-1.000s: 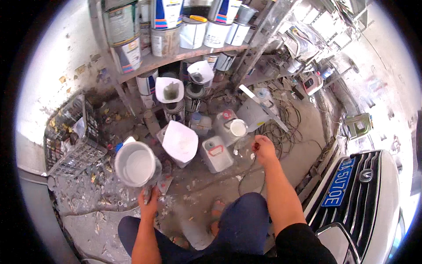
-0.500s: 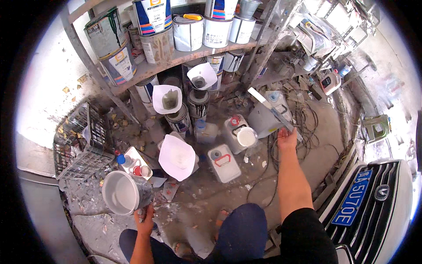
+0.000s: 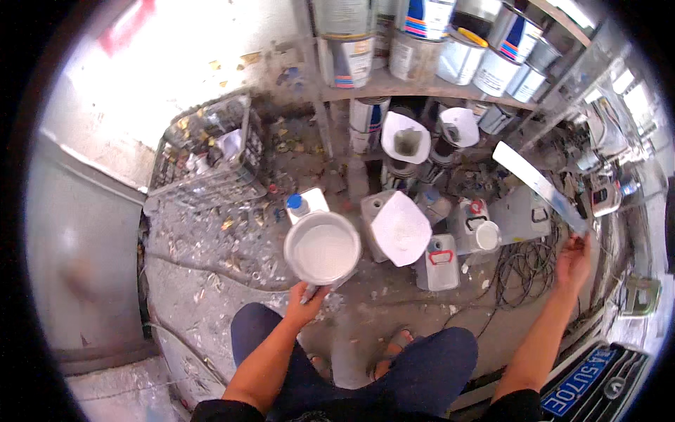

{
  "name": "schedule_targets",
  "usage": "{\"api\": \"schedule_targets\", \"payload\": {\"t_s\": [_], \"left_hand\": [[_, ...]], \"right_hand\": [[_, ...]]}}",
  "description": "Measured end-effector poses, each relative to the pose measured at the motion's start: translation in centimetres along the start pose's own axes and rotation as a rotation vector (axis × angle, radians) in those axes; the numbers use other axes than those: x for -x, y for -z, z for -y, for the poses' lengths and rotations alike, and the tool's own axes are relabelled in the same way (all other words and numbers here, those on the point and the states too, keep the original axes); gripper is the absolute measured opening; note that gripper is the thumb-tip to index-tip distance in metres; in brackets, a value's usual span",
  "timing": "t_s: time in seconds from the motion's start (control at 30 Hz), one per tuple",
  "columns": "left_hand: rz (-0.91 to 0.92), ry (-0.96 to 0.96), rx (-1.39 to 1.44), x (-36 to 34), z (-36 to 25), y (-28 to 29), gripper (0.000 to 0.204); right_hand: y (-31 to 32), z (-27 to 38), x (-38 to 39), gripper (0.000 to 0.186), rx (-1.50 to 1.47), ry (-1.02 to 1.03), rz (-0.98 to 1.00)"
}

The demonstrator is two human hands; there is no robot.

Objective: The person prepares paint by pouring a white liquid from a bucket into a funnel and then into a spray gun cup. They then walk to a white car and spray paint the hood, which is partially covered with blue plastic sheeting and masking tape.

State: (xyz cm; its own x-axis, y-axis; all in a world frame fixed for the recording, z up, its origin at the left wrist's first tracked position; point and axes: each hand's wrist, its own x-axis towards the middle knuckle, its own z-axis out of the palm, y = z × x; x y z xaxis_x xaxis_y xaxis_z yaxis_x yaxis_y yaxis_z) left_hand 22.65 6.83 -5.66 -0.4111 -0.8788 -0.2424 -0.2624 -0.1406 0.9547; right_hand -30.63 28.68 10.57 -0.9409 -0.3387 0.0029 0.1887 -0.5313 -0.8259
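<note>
My left hand (image 3: 306, 301) is closed on the handle of a round plastic pot (image 3: 318, 250) with pale material inside, held in front of a white jug with a blue cap (image 3: 297, 203). My right hand (image 3: 573, 257) is closed on the lower end of a long flat mixing stick (image 3: 536, 181), white above and greyer below, tilted up toward the left. Below and left of the stick stand a large translucent container (image 3: 517, 218) and a jug with a white lid (image 3: 467, 232). Between my hands are a red-handled jug (image 3: 437, 274) and a white paper funnel (image 3: 399, 226) on a container.
A metal shelf (image 3: 380, 88) holds stacked paint cans at the back. A black crate of scraps (image 3: 204, 179) stands against the wall, beside a grey panel (image 3: 91, 246) at left. Coiled cable (image 3: 520, 274) lies at right, and a car's front grille (image 3: 619, 366) is at lower right.
My right hand has gone from empty to gripping the stick, and has moved it off the containers, rightward. The view has swung left, bringing more of the wall and crate into view.
</note>
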Motion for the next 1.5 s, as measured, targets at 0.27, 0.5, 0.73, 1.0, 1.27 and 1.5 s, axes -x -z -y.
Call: {"api": "schedule_targets", "payload": {"t_s": [0.27,0.5,0.73,1.0,1.27,1.5], "left_hand": [[0.024,-0.196,-0.059,-1.1,-0.7,-0.8,0.015],[0.109,-0.214,0.012,-1.3,0.8,-1.0,0.018],[0.084,-0.265,-0.057,-0.6,0.3,-0.5,0.02],[0.066,-0.255,0.002,-0.6,1.6,-0.4,0.018],[0.044,-0.283,-0.018,-0.4,0.6,-0.3,0.017],[0.054,-0.285,-0.016,-0.2,0.6,0.1,0.015]], "right_hand": [[-21.5,4.5,14.9,0.02,0.239,0.201,0.382],[-27.5,2.0,21.3,0.021,0.834,0.508,0.864],[-29.1,-0.1,24.8,0.02,1.231,0.417,0.904],[-30.6,1.0,25.8,0.021,0.905,0.416,0.832],[-30.0,-0.8,25.9,0.017,1.202,0.331,0.829],[-30.5,0.0,28.0,0.02,0.989,0.284,0.758]]}}
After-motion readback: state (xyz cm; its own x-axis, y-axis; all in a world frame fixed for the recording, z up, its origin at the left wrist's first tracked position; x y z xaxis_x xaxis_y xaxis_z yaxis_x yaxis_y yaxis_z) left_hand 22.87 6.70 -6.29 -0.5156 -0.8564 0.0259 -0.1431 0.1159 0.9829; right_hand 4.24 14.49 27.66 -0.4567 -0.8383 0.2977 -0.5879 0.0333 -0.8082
